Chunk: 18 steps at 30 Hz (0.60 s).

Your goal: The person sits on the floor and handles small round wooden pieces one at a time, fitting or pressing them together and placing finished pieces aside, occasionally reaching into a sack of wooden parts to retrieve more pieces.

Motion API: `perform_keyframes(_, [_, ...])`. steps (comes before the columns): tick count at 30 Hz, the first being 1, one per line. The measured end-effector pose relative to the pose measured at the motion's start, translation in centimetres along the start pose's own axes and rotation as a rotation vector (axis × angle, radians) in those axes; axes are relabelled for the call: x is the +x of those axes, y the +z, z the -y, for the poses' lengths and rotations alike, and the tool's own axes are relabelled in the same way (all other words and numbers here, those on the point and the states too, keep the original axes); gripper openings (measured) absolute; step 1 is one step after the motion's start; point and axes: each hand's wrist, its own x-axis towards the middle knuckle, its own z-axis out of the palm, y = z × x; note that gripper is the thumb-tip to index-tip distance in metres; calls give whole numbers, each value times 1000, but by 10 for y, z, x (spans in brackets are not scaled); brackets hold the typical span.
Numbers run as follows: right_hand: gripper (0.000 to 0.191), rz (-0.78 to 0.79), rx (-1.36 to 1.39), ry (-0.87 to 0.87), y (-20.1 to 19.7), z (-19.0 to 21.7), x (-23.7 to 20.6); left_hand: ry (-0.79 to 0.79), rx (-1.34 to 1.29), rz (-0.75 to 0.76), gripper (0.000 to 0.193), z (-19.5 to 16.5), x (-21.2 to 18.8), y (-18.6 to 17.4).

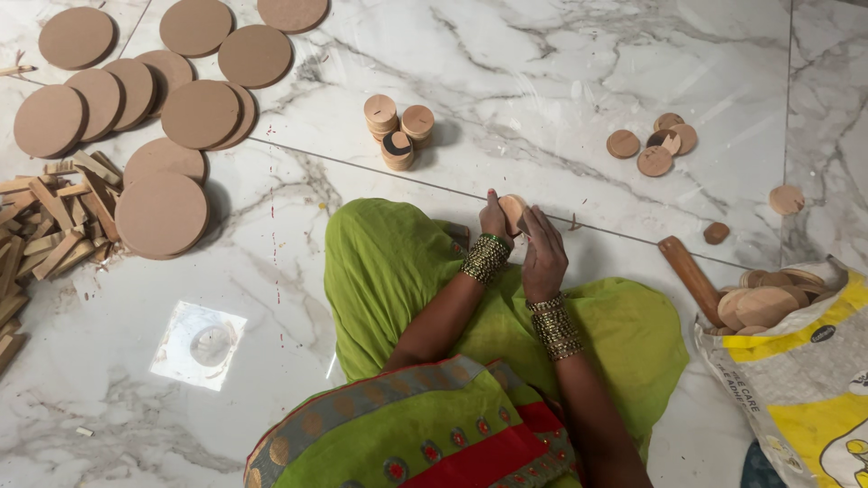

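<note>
Two hands meet above the lap, over a green garment.

1. Left hand (495,220): curled shut on the left edge of a small wooden disc (513,212), fingers wrapped behind it. Wrist banded with gold bangles; forearm runs up and to the right from the body.

2. Right hand (543,253): fingers extended upward along the disc's right edge, touching it, palm turned inward. How firmly it grips cannot be told; it reads as pressing or steadying rather than closed round. Wrist also bangled; forearm rises steeply from the lower frame.

3. Small wooden disc: between the two hands, at their fingertips, tilted so that part of its flat face shows. It lies ahead of both hands, away from the body; the left hand covers more of it.

4. Short stacks of small discs (398,129): on the marble floor (561,81), beyond the hands and slightly left, apart from them.

5. Loose small discs (655,146): scattered to the far right.

6. Wooden handle (691,277): lying aslant near the right hand, beside a printed sack (800,380) filled with discs.

7. Large flat round boards (163,213): spread at far left, some overlapping, next to a heap of wooden sticks (50,226).
</note>
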Motion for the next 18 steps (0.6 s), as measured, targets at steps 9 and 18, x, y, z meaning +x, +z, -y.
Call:
perform_keyframes(9, [47,74,-292,63,0,-54,4,-230,-270,795,57,17,-17,0])
perform_keyframes(18, [35,-28,105,327,-30,-88,9,18,105,159,70,-60,27,20])
